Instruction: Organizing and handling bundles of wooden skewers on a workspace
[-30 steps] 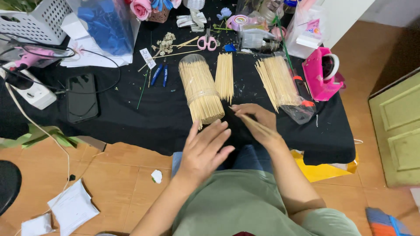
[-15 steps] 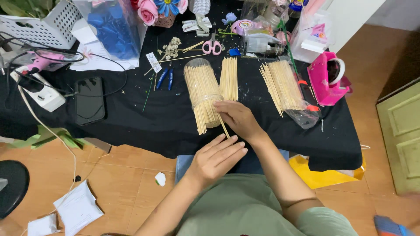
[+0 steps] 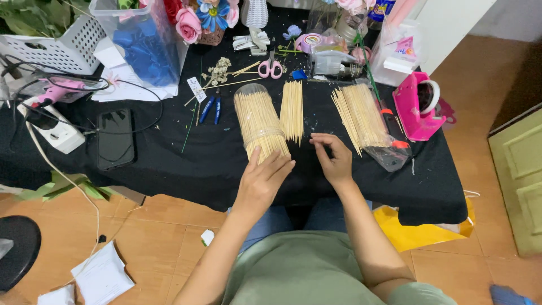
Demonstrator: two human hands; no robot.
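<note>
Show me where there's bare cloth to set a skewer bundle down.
Bare cloth lies between the phone and the wrapped skewer bundle under the left hand, and near the front right corner below the bagged skewers. The back edge by the scissors is crowded.

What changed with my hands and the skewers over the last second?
The right hand let go of the single skewer it held and now hangs empty beside the loose skewer row. The left hand moved up onto the bundled skewers. The bagged skewers stayed put.
</note>
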